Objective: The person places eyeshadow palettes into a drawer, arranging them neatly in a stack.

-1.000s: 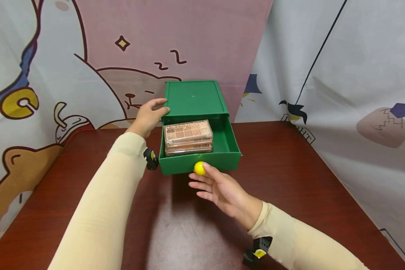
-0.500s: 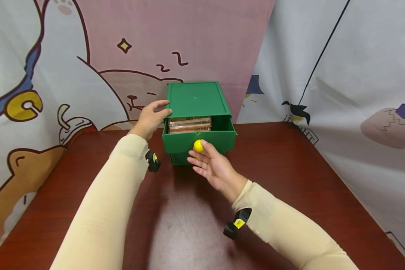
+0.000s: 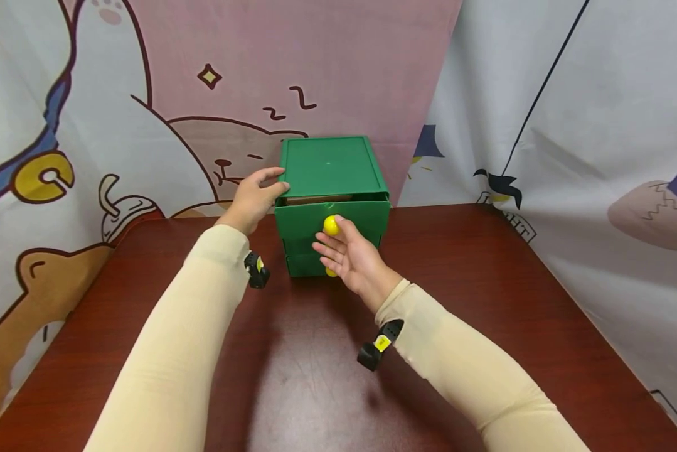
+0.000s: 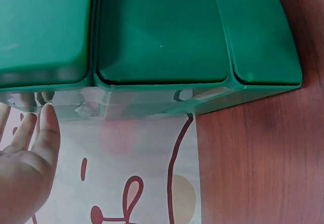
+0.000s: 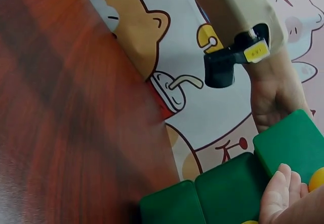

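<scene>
A green drawer cabinet (image 3: 329, 163) stands near the back of the table. Its top drawer (image 3: 293, 223) juts out slightly, leaving a narrow gap above the front. Through that gap shows only a thin edge of the stacked makeup palettes (image 3: 318, 199). My right hand (image 3: 357, 260) pinches the round yellow knob (image 3: 330, 225) of this drawer between thumb and index finger, the other fingers extended below. My left hand (image 3: 253, 201) rests its fingertips against the cabinet's left side by the top edge. In the left wrist view, relaxed fingers (image 4: 49, 127) touch the cabinet's side.
Below the right hand, another yellow knob (image 3: 330, 272) sits on a lower drawer (image 3: 304, 265). The cabinet stands on a reddish-brown wooden table (image 3: 304, 376). Behind hangs a cartoon-printed cloth (image 3: 361, 69).
The right hand has pushed the top drawer inward from well extended to nearly closed. The palettes have slid from view, save a thin edge. The left hand stays at the cabinet's side.
</scene>
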A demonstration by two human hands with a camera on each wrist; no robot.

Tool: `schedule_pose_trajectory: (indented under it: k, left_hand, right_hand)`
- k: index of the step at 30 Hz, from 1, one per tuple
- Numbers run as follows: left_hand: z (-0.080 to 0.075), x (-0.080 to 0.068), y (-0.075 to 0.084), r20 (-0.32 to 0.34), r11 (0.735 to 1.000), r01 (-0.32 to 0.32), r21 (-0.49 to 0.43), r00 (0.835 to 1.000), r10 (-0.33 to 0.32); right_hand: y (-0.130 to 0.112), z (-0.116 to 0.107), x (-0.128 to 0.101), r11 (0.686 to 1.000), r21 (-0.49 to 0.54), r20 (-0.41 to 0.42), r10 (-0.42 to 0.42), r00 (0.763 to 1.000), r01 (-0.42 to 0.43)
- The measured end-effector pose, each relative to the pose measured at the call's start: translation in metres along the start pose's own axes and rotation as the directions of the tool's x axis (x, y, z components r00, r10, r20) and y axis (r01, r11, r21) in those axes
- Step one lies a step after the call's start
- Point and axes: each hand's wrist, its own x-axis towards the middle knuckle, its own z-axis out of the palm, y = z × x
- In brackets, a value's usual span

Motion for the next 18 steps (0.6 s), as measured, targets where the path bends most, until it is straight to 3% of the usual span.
schedule_pose_trajectory:
  k: [12,18]
  left_hand:
    - [0.0,-0.002,0.002,-0.008,1.0,0.002,0.023,1.0,-0.002]
    - [0.0,-0.002,0.005,-0.005,1.0,-0.008,0.012,1.0,0.008]
  right_hand:
    - [-0.005,0.008,0.018,0.993,0.12,-0.075,-0.005,0.997,0.014]
    - [-0.007,0.011,0.02,0.995,0.097,-0.079,-0.007,0.997,0.015]
